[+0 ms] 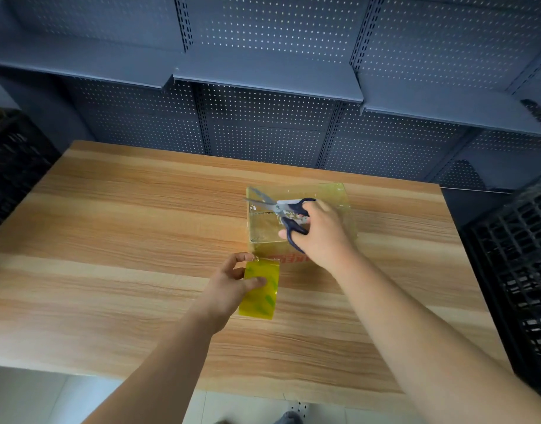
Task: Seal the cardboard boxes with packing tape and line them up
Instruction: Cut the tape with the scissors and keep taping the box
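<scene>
A small cardboard box, its top covered in shiny yellowish tape, stands right of the table's middle. My right hand hovers over it gripping dark-handled scissors, blades spread and pointing left. My left hand holds a roll of yellow-green packing tape just in front of the box, thumb on the roll's face and fingers over its top edge. Red print on the box's front side is partly hidden by my right wrist.
The wooden table spreads wide to the left and front. Black plastic crates stand at the left and right edges. Grey pegboard shelving rises behind the table.
</scene>
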Available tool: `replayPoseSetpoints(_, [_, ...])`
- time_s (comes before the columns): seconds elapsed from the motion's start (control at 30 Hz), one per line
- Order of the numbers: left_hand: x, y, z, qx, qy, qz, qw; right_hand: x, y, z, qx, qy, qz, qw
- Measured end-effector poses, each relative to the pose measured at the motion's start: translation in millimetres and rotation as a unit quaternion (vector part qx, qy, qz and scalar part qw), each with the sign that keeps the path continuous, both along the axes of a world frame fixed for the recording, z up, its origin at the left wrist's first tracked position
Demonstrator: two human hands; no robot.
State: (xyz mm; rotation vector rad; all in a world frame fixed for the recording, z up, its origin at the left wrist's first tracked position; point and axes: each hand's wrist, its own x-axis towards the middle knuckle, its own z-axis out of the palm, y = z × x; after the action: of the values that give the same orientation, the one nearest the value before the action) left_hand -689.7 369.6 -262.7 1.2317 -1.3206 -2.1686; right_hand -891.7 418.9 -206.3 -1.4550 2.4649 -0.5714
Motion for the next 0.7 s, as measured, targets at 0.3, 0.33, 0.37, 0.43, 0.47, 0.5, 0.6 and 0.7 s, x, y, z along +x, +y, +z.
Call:
replayPoseSetpoints(0.3, [-0.7, 4.1, -8.5, 0.026, -0.010, 0.000, 1.000, 2.4, -3.0, -25.9, -0.041, 0.045, -0.060, 0.996])
replayPoseSetpoints(0.33, [-1.8, 3.6, -8.7, 0.026, -0.014, 0.005, 1.000, 2.9, -3.1, -26.9, -0.046, 0.051, -0.064, 0.996])
replayPoseSetpoints(0.37, [-3.1, 3.5, -8.5, 0.027, -0.018, 0.011, 0.999, 3.2, -3.5, -27.7, -0.049, 0.056, -0.069, 0.995])
replayPoseSetpoints(0.43, [-5.6, 3.8, -9.2, 0.027, -0.025, 0.018, 0.999, 3.9, -3.9, -28.6, -0.047, 0.068, -0.079, 0.993])
replayPoseSetpoints(0.47, [-6.3, 4.1, -9.6, 0.029, -0.027, 0.020, 0.999, 4.7, -4.5, -29.0, -0.045, 0.074, -0.084, 0.993])
replayPoseSetpoints(0.5, [-6.9, 4.1, -9.6, 0.033, -0.027, 0.022, 0.999, 5.6, -5.3, -29.4, -0.043, 0.079, -0.089, 0.992])
replayPoseSetpoints(0.6, [-9.3, 1.2, -9.4, 0.042, -0.027, 0.029, 0.998, 8.8, -8.0, -29.1, -0.038, 0.088, -0.109, 0.989])
replayPoseSetpoints(0.7, [-11.1, 2.2, -8.7, 0.043, -0.039, 0.035, 0.998, 12.7, -8.0, -29.1, -0.040, 0.100, -0.122, 0.987])
